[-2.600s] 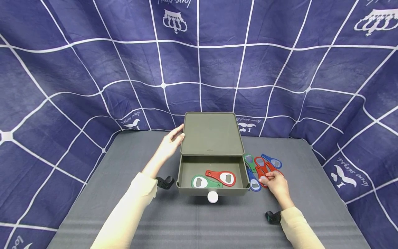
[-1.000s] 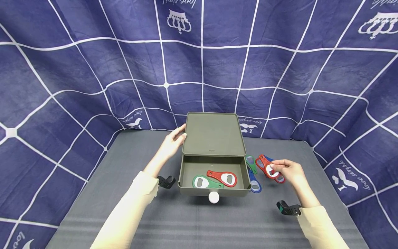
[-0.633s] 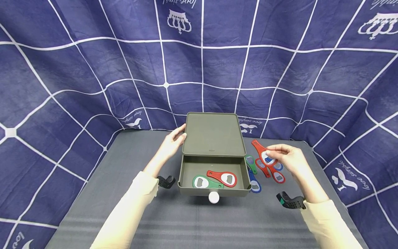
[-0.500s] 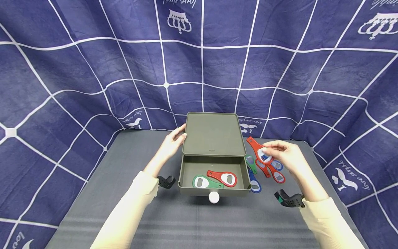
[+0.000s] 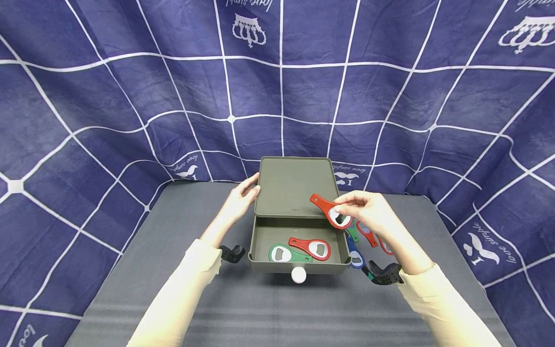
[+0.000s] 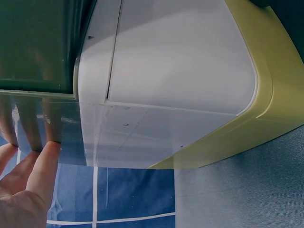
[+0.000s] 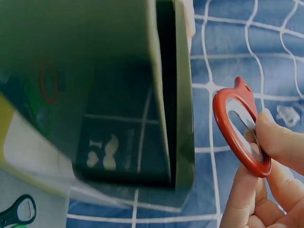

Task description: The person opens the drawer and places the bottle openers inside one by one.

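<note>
My right hand (image 5: pixel 366 209) pinches a red bottle opener (image 5: pixel 322 204) by its round head, over the right side of the drawer box. In the right wrist view the opener (image 7: pixel 243 90) stands up between thumb and fingers, near the box's edge. The box's olive lid (image 5: pixel 299 185) lies behind its pulled-out drawer (image 5: pixel 277 233). Inside the drawer are a green bottle opener (image 5: pixel 299 257) and another red bottle opener (image 5: pixel 305 243). Straight fingers of my left hand (image 5: pixel 236 202) touch the box's left side, and the left wrist view shows the fingertips (image 6: pixel 50 152) against its glossy wall.
Right of the drawer, on the grey tabletop (image 5: pixel 217 299), lie a blue bottle opener (image 5: pixel 354 255), a green bottle opener (image 5: pixel 352 232) and red ones partly hidden by the right hand. A white knob (image 5: pixel 298 275) sticks out in front. Blue cloth (image 5: pixel 312 96) hangs behind.
My right hand has picked the red bottle opener from the pile on the right and carried it left to the box. My left hand has stayed on the box's side.
</note>
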`<state>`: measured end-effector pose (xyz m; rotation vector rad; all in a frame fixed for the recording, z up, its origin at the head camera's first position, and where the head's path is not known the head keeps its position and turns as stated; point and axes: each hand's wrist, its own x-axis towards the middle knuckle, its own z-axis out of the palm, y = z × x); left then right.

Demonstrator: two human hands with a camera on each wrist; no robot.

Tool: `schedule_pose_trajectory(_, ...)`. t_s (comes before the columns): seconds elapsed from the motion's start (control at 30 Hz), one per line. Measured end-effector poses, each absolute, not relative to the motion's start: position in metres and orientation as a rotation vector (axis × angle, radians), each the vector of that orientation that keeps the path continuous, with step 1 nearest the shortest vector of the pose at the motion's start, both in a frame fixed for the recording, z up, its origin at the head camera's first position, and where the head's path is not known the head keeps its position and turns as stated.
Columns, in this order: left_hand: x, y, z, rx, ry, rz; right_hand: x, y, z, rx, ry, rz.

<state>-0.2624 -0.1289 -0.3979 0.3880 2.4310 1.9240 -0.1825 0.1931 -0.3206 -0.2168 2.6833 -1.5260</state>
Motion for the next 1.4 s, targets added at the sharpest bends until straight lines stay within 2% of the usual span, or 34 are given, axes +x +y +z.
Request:
schedule_pose_trajectory(0.87,-0.263,-0.129,-0.398,0.397,2.403,1.946,-0.166,0.116,-0.349,-0.468,2.704,-1.241)
schedule_pose_trajectory(1.4,-0.262,-0.129,-0.398,0.386,2.403,1.94,-0.168,0.109,-0.367,-0.573,2.675,-1.033)
